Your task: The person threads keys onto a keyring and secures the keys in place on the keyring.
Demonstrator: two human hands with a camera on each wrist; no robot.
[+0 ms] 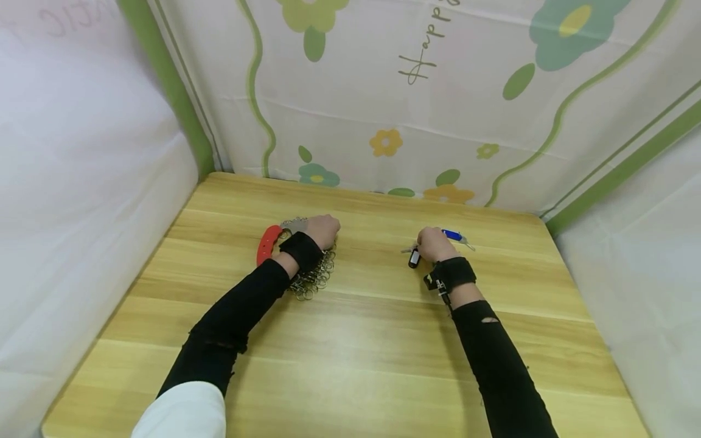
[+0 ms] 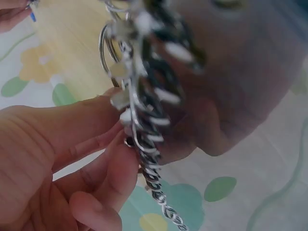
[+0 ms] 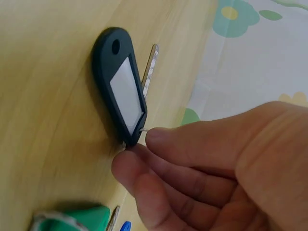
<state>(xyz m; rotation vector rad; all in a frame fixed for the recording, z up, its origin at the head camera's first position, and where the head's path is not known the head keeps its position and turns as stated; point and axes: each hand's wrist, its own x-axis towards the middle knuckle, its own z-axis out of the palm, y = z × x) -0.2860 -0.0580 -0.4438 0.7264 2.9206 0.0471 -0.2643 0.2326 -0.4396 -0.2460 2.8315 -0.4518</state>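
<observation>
My left hand pinches a metal chain hung with several split rings between thumb and fingers. Beside that wrist, a curved red handle lies on the table, with a grey metal piece next to it. In the left wrist view, a shiny brownish surface fills the area behind the chain. Further right, my right hand pinches the small ring of a black key tag with a white label. A key sits behind this tag.
A blue key tag with a key lies just beyond my right hand. Low in the right wrist view is a green tag. White patterned cloth closes off the back and sides of the wooden table.
</observation>
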